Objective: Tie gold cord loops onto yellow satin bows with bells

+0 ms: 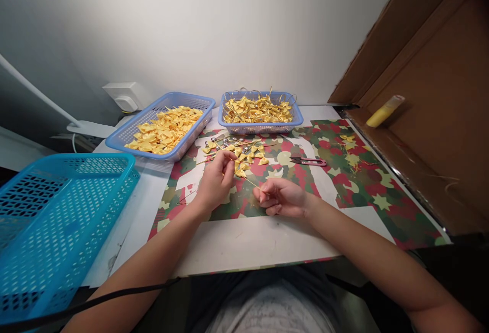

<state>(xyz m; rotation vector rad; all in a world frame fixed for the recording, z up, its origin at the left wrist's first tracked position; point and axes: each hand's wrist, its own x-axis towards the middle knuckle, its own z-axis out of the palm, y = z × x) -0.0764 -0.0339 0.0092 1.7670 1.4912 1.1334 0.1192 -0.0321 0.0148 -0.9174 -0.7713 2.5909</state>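
Note:
My right hand [280,198] is closed, pinching the end of a thin gold cord [252,183] between thumb and forefinger. The cord runs up and left to a yellow ribbon bow [240,172] lying beside my left fingertips. My left hand [219,179] is closed too, its fingers curled and thumb close to the forefinger; what they grip, if anything, is hidden. Just beyond it lies a loose group of yellow bows [244,157], mixed with gold cords and small silver bells [214,140].
Thread snips [308,161] lie right of the bows. Behind stand a blue basket of yellow bows [164,132] and another with corded bows [257,109]. A turquoise basket [72,228] sits at left. A cardboard wall [431,68] borders the right, near a yellow tube [384,111].

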